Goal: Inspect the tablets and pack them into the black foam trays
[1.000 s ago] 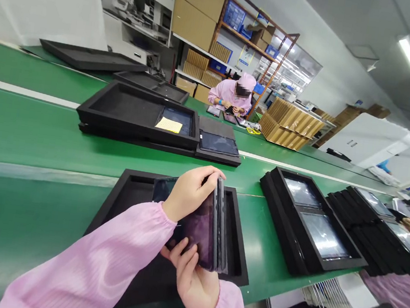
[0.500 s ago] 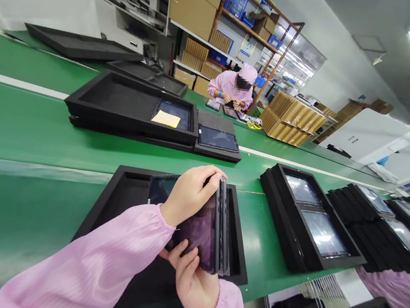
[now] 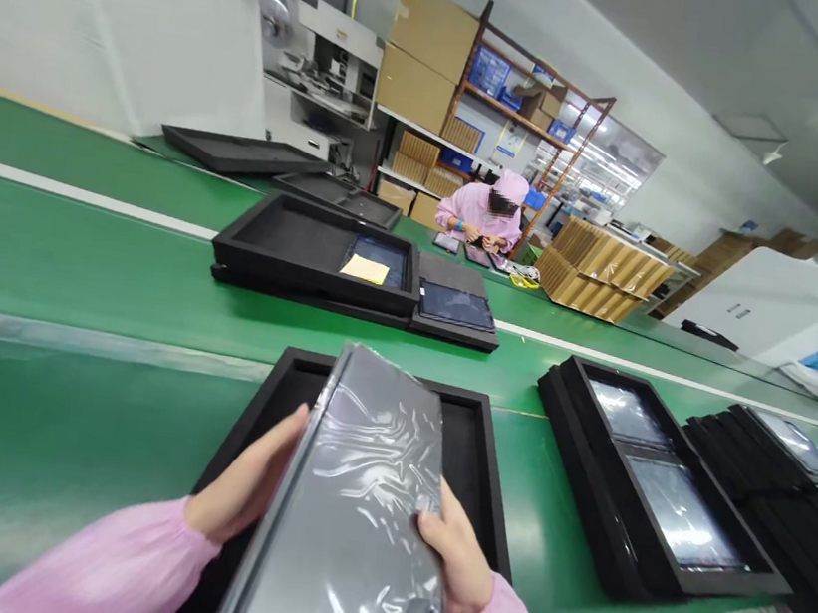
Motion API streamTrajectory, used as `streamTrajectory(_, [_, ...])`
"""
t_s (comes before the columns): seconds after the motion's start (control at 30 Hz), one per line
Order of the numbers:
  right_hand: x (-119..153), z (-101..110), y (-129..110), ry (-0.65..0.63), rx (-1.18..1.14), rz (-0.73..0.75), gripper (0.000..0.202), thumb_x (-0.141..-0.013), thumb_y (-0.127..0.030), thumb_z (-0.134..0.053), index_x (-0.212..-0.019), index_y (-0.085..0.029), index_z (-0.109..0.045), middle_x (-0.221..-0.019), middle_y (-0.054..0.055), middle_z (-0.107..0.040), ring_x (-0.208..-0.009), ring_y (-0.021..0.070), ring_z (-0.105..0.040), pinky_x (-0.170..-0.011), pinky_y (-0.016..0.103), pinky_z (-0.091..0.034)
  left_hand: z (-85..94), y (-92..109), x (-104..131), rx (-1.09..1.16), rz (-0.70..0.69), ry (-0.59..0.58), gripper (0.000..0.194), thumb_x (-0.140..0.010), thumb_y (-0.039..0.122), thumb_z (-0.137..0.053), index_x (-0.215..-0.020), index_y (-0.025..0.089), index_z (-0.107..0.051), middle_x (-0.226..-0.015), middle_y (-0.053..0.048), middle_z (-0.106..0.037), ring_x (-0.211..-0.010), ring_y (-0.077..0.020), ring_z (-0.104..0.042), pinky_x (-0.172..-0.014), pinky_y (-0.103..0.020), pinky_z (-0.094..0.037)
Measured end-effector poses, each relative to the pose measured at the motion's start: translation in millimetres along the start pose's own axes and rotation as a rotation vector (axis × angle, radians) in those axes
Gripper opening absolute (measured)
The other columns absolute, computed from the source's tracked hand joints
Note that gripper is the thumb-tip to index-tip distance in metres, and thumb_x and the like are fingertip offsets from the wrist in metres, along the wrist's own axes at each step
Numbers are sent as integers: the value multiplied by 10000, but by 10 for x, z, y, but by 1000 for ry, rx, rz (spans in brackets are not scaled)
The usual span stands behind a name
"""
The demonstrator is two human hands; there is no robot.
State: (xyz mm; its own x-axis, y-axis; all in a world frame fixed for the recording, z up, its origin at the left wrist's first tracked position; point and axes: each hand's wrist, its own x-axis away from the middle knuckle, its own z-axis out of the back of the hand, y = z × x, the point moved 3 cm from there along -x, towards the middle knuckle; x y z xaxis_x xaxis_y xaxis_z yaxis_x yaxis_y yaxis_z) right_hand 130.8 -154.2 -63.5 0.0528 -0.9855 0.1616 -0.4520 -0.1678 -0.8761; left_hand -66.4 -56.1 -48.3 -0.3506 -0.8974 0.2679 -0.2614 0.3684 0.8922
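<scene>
A stack of tablets (image 3: pixel 362 486) is between my hands, tilted, with a grey face under wrinkled clear film turned up towards me. Along its left edge lies my left hand (image 3: pixel 246 481), fingers pressed to the side and partly hidden behind it. My right hand (image 3: pixel 461 555) grips the right edge, thumb on the filmed face and the other fingers out of sight underneath. Below the stack is a black foam tray (image 3: pixel 494 489) on the green bench; the tablets cover much of its inside.
Farther back stand black trays (image 3: pixel 308 268), one with a yellow note (image 3: pixel 366 269), beside a tablet (image 3: pixel 458 306) on foam. To the right are stacked trays (image 3: pixel 559 427) with filmed tablets (image 3: pixel 684 509). A co-worker (image 3: pixel 486 206) sits across the bench near cardboard dividers (image 3: pixel 601 272).
The stack has been turned from a dark glossy screen side to a grey filmed face. My left hand has shifted from its top to the left edge, my right hand to the right edge.
</scene>
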Motion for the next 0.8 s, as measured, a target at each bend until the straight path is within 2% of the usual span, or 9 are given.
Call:
streamTrajectory(0.03, [-8,17,-80,-2,77,37,626,-736,-480,-842,-1261,-206,-638,-1170,105,-738,-1125,296,-689,-1022,440,-501,21,-131,129,54,109,-91,498,-735,679,-631,-915,239,-780,-946,-138,-787,-1053,-393,-706,-856,-542,-593])
streamTrajectory(0.07, [-23,27,-153,-15,150,66,619,-755,-476,-836,-1271,-202,-631,-1194,107,-731,-1139,288,-681,-1033,431,-492,47,-229,253,107,138,-72,419,-721,638,-669,-873,267,-789,-895,-104,-795,-980,-383,-729,-820,-537,-601])
streamTrajectory(0.13, [-72,25,-265,-60,282,88,582,-802,-469,-805,-1289,-204,-630,-1232,105,-720,-1154,274,-672,-1034,417,-492,35,-363,444,177,132,-57,282,-634,452,-782,-886,326,-797,-847,-33,-801,-883,-354,-748,-823,-522,-596])
streamTrajectory(0.2, [-142,16,-328,-64,381,77,579,-798,-471,-809,-1285,-204,-645,-1224,105,-726,-1133,270,-683,-1020,417,-506,-6,-439,517,196,99,-79,309,-588,343,-806,-897,353,-797,-817,-6,-797,-841,-340,-749,-849,-518,-585])
streamTrajectory(0.3, [-231,52,-344,125,482,72,587,-697,-542,-859,-1140,-183,-716,-1031,107,-774,-954,278,-736,-902,423,-574,1,-515,454,114,-32,-125,309,-583,354,-832,-890,369,-791,-853,-4,-795,-891,-355,-737,-897,-548,-566])
streamTrajectory(0.4, [-223,118,-301,389,576,154,520,-599,-612,-878,-859,-180,-748,-824,93,-759,-786,272,-728,-767,404,-606,102,-612,359,43,-156,-47,394,-571,379,-858,-954,397,-767,-982,12,-798,-1000,-363,-717,-957,-562,-546])
streamTrajectory(0.6, [-78,18,-247,671,979,533,177,-762,-463,-795,-780,-287,-780,-853,76,-731,-824,292,-666,-830,458,-540,116,-609,370,-1,-181,-115,457,-602,356,-820,-1050,338,-733,-1044,-24,-790,-1108,-377,-687,-1023,-546,-518])
streamTrajectory(0.7, [-80,-234,-192,623,1114,742,79,-828,-341,-751,-752,-325,-767,-686,36,-696,-639,257,-617,-659,422,-524,80,-541,388,43,-124,-115,467,-580,318,-806,-1040,288,-732,-996,-29,-787,-1083,-354,-684,-1013,-503,-514])
streamTrajectory(0.8, [-38,-616,-69,325,1134,885,151,-893,-214,-681,-769,-285,-732,-607,0,-633,-526,197,-576,-501,337,-485,43,-541,365,71,-81,-131,402,-566,289,-783,-960,227,-734,-907,-24,-766,-983,-296,-676,-983,-429,-508])
